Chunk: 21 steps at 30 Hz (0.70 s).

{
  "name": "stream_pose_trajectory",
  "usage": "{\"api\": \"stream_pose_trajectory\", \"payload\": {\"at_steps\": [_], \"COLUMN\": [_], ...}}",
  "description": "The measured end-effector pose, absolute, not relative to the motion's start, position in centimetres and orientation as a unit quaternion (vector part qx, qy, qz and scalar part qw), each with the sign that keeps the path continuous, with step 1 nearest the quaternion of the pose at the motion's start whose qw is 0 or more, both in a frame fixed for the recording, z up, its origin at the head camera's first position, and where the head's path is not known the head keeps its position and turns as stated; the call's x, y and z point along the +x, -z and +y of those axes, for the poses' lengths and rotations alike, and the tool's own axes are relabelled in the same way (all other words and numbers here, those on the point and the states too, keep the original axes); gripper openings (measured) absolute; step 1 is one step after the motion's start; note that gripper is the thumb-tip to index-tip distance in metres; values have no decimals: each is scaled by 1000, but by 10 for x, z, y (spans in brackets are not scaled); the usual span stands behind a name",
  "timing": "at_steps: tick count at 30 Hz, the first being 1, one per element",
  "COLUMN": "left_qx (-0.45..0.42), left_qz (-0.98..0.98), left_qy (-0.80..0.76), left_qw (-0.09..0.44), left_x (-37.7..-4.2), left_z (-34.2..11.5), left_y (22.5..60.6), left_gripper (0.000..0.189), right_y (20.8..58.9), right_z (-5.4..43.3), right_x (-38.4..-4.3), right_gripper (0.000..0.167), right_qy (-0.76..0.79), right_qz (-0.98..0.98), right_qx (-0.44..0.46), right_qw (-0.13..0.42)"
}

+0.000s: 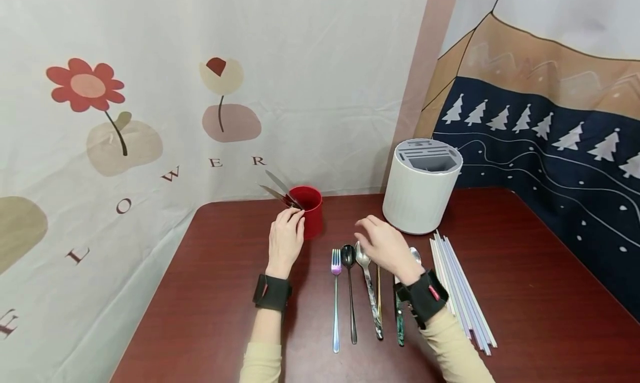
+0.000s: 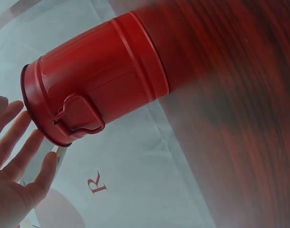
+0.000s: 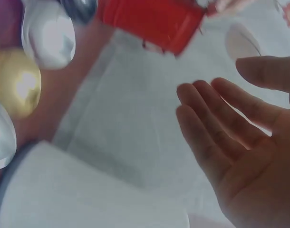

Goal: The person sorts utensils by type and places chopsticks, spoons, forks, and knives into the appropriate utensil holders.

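Note:
My left hand [image 1: 286, 238] is at the left rim of a red mug [image 1: 313, 216], its fingers loosely extended. In the left wrist view the fingertips [image 2: 36, 135] lie right at the mug's rim. Table knives [image 1: 276, 183] lean out of the mug to the left, blades up, their lower parts hidden by the hand and the mug. My right hand [image 1: 387, 247] hovers over the spoon heads, fingers relaxed and nothing in them. Below it are a silver spoon [image 1: 369, 280] with a patterned handle and a gold spoon [image 3: 19, 83], partly covered in the head view.
Left of these lie a black spoon [image 1: 348, 256] and an iridescent fork [image 1: 336, 299]. A dark green handle [image 1: 399, 316] shows beside the right wrist. Several pale sticks [image 1: 462, 294] lie further right. A white cylindrical holder [image 1: 420, 199] with a slotted grey top stands behind.

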<state>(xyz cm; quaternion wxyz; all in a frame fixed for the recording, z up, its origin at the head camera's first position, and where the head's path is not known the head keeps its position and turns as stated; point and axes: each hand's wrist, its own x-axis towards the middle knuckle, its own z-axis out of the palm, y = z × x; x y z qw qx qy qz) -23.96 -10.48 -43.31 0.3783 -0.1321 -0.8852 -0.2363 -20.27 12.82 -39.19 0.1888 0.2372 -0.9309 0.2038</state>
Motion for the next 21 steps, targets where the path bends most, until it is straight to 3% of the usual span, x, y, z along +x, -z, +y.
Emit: {"api": "stream_pose_trajectory", "payload": {"at_steps": [10, 21], "left_qx": [-128, -186], "left_qz": [-892, -880], "left_qy": [230, 213], "left_qw": [367, 382], "left_x": [-238, -244], "left_z": [-101, -65], "left_y": [431, 400], "left_gripper": [21, 25], "right_y": [378, 377], "right_z": [188, 256], "right_x": [-188, -183], "right_gripper": [4, 16], "right_qy": [-222, -233], "right_qz": [-946, -968], "right_qx": [171, 74], "right_qw": [162, 51]}}
